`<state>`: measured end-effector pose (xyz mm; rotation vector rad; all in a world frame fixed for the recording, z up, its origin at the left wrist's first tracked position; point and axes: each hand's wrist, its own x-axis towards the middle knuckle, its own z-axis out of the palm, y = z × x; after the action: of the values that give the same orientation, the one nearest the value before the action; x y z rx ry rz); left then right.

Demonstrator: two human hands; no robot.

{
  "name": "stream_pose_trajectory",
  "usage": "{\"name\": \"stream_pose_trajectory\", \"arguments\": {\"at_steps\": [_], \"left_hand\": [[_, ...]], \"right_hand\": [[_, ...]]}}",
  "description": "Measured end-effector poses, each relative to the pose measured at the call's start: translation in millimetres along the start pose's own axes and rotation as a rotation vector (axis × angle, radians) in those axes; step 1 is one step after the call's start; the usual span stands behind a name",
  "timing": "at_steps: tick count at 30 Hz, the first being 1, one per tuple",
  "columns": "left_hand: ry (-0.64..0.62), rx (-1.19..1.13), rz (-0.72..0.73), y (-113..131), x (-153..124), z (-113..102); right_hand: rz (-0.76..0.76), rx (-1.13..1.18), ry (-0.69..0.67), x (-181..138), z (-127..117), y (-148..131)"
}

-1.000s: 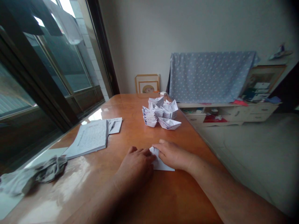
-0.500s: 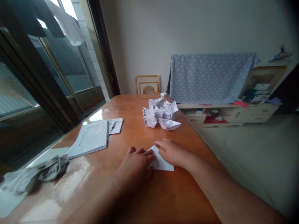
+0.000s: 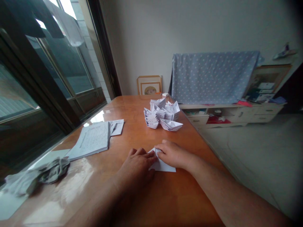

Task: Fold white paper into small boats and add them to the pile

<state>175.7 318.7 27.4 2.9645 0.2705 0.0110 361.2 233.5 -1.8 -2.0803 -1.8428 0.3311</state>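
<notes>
A small sheet of white paper, folded to a peak at its far end, lies flat on the table between my hands. My left hand rests over its left side, fingers stretched out and pressing it down. My right hand is at the upper right edge, thumb and forefinger closed on the fold near the peak; its other fingers are curled and partly hidden. Beyond my hands sit folded white paper boats, nested in several stacks.
On the left of the glossy wooden table lie a stack of written paper sheets and a crumpled grey cloth. A small white box stands at the far edge. Right of the table is a low white cabinet beneath a dotted blue cloth.
My right thumb and forefinger have shifted slightly left onto the fold near the peak. My left hand stays almost still on the paper.
</notes>
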Motion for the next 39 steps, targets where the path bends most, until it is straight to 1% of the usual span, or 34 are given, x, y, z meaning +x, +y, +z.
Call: {"name": "stream_pose_trajectory", "arguments": {"at_steps": [2, 6, 13, 17, 23, 27, 34, 39], "left_hand": [[0.009, -0.010, -0.002, -2, -1, 1], [0.018, -0.014, -0.068, -4, -1, 2], [0.014, -0.046, -0.103, -5, 3, 1], [0.046, -0.047, -0.158, -10, 10, 7], [0.106, -0.066, -0.148, -19, 19, 19], [0.136, -0.085, -0.142, -22, 23, 24], [0.110, -0.087, -0.107, -24, 27, 20], [0.036, -0.046, -0.099, -25, 34, 13]], "right_hand": [[-0.026, 0.018, 0.004, -2, 0, 3], [-0.030, 0.016, -0.004, -5, 1, 3], [0.059, 0.007, 0.034, -7, 7, -6], [0.070, 0.002, 0.015, -6, 6, -8], [0.034, -0.006, 0.009, -4, 4, -8], [0.040, -0.035, 0.013, -4, 5, -8], [0.053, -0.012, 0.006, -3, 3, -8], [0.090, 0.020, 0.015, -1, 6, -6]]}}
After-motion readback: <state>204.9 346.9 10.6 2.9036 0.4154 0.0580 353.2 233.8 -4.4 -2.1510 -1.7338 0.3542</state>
